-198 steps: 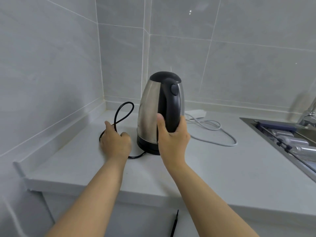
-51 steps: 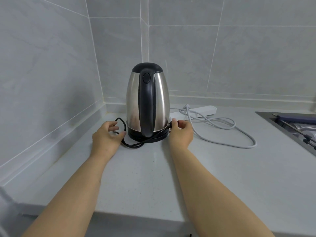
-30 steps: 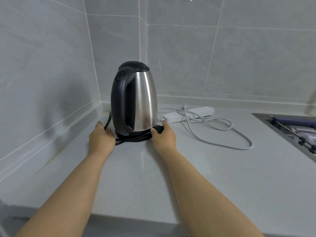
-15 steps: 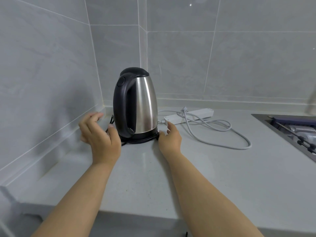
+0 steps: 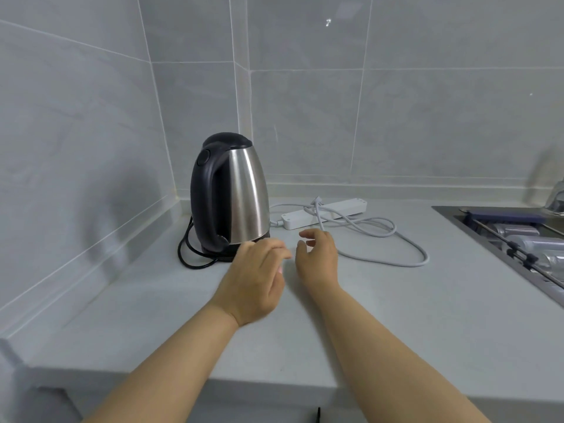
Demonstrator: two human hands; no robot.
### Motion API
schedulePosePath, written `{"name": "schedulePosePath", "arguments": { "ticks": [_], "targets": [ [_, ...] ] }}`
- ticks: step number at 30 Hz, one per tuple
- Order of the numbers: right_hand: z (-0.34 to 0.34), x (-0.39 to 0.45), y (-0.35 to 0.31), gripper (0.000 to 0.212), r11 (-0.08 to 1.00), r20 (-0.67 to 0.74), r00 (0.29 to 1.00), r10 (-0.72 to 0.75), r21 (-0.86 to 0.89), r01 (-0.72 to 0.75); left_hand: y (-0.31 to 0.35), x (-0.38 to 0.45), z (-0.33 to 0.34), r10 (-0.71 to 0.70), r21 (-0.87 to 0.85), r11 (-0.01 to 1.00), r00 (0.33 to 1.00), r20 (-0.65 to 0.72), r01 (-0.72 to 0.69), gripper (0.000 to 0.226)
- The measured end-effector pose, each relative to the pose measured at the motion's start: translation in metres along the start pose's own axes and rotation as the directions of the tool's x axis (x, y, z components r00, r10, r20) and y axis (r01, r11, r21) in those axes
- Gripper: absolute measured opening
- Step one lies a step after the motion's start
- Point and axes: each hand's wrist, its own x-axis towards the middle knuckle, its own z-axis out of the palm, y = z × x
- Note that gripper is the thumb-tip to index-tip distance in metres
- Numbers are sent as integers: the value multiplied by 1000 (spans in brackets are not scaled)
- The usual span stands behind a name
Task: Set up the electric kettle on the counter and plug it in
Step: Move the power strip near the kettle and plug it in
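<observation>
A steel electric kettle (image 5: 241, 196) with a black lid and handle stands upright on its black base in the counter's back left corner, handle turned left. Its black cord (image 5: 186, 254) loops on the counter to the left of the base. A white power strip (image 5: 326, 212) lies right of the kettle, its grey cable (image 5: 406, 239) coiled beside it. My left hand (image 5: 253, 282) hovers in front of the base, fingers loosely curled, holding nothing. My right hand (image 5: 317, 257) hovers just right of it, fingers relaxed and empty. The cord's plug is hidden.
The grey counter (image 5: 366, 315) runs to a front edge near me. A steel sink (image 5: 512, 236) with utensils and a rack sits at the right. Tiled walls close the left and back.
My left hand swung from the kettle's left side to the front of the base. My right hand pulled back from the base and lifted slightly. The kettle stayed put.
</observation>
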Motion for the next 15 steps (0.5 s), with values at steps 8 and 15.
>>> {"name": "schedulePosePath", "arguments": {
  "ticks": [8, 15],
  "targets": [
    [-44, 19, 29, 18, 978, 24, 996, -84, -190, 87, 23, 21, 37, -212, -88, 971, 970, 116, 222, 32],
    [-53, 39, 41, 30, 919, 79, 990, -120, -369, 141, 19, 47, 77, -482, -71, 861, 854, 197, 503, 49]
  ]
}}
